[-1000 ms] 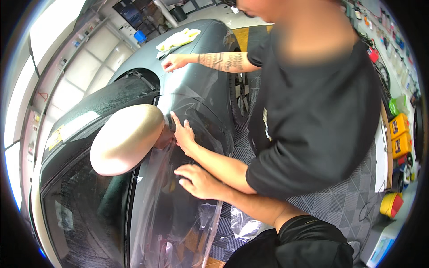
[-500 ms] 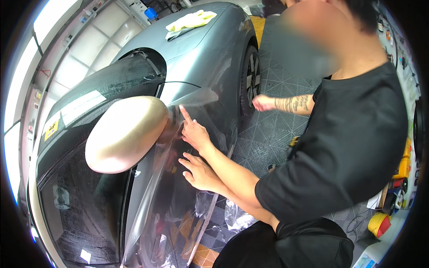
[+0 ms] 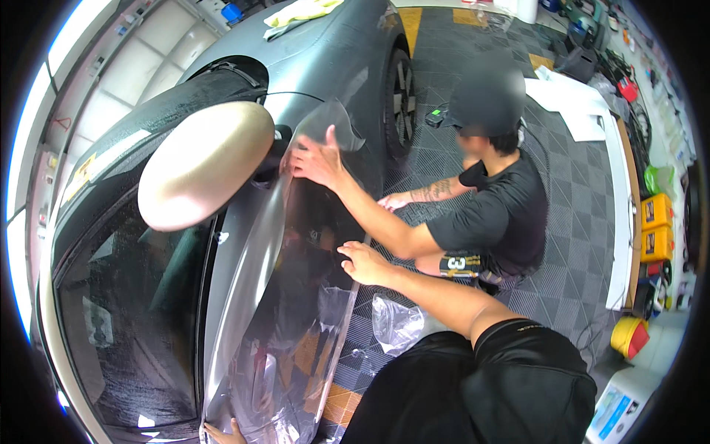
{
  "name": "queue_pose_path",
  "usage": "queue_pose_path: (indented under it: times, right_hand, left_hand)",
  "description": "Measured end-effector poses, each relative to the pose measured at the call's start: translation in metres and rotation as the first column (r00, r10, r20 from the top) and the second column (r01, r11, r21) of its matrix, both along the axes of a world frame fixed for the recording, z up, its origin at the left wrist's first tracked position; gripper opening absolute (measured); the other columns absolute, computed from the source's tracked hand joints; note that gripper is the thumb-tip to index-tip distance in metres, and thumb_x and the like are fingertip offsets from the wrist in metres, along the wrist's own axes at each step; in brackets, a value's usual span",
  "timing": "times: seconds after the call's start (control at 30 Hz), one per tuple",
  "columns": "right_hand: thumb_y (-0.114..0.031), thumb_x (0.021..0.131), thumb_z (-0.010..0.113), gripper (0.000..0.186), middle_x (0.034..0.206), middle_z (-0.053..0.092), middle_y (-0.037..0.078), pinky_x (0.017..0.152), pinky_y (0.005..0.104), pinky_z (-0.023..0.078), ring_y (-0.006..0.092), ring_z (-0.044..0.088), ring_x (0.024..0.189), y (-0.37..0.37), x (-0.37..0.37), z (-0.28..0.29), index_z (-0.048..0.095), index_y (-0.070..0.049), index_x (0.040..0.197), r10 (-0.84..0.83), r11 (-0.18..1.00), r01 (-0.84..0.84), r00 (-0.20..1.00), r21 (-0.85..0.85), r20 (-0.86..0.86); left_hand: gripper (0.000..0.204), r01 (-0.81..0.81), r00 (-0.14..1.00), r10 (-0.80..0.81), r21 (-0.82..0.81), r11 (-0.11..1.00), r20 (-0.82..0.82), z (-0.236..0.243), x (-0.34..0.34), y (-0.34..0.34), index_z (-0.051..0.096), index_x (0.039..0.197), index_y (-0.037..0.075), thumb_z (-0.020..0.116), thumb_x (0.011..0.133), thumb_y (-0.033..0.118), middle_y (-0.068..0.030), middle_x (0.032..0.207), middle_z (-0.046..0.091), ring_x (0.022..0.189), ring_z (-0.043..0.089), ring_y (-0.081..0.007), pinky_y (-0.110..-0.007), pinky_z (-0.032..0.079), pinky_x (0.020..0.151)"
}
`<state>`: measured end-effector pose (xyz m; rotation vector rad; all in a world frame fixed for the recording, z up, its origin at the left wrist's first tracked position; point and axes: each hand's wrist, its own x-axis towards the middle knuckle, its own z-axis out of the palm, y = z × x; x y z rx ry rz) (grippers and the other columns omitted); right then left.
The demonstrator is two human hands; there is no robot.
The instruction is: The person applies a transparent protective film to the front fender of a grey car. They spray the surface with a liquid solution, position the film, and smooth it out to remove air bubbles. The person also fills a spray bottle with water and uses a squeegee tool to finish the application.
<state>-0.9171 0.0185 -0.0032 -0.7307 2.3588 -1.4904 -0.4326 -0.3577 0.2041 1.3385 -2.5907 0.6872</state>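
Observation:
A grey car's side is covered by a large sheet of clear film (image 3: pixel 248 285), its left edge lifted in a long fold below the beige side mirror cover (image 3: pixel 207 163). At the lower edge my left hand (image 3: pixel 225 433) shows only in part. Its fingers appear closed on the film's border, thumb standing apart. Beside the film's right part is my right hand (image 3: pixel 361 263), fingers loosely bent and apart, with nothing in them; whether it touches the film is unclear. A co-worker's hand (image 3: pixel 318 160) grips the film by the mirror's base.
The co-worker (image 3: pixel 503 200) crouches on the grey tiled floor (image 3: pixel 577 229), near the front wheel (image 3: pixel 400 103). Crumpled clear plastic (image 3: pixel 397 323) lies by my legs. Along the right stand yellow cases (image 3: pixel 656 229) and a white container (image 3: pixel 621 407). A yellow cloth (image 3: pixel 302 12) rests on the hood.
The co-worker has sunk from leaning close into a crouch, their near hand shifting up to the film by the mirror. My right hand has moved rightward; my left hand has entered view.

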Motion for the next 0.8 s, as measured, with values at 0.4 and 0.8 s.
queue_pose_path:
  times: [0.4, 0.8]
  right_hand:
    - [-0.016, 0.091, 0.058, 0.047, 0.131, 0.055, 0.024, 0.107, 0.0407, 0.042, 0.034, 0.053, 0.125, -0.084, 0.137, -0.011, 0.05, 0.004, 0.132, -0.176, 0.949, 0.16, 0.984, -0.273, -0.037]
    - [-0.034, 0.093, 0.058, 0.065, 0.142, 0.044, 0.028, 0.111, 0.0399, 0.035, 0.0375, 0.043, 0.133, -0.12, 0.0, 0.066, 0.038, 0.005, 0.141, -0.341, 0.891, 0.305, 0.938, -0.335, -0.053]
  left_hand:
    - [0.095, 0.041, 0.987, -0.049, -0.053, 0.998, -0.155, -0.038, 0.003, -0.031, 0.026, 0.152, 0.006, 0.059, 0.085, 0.065, -0.0289, 0.155, 0.023, 0.143, 0.025, -0.0422, -0.05, 0.023, 0.116]
    - [0.097, -0.003, 0.983, 0.006, 0.018, 1.0, -0.184, -0.036, 0.009, -0.036, 0.025, 0.153, 0.006, 0.06, 0.084, 0.066, -0.0306, 0.156, 0.017, 0.143, 0.018, -0.0487, -0.054, 0.022, 0.116]
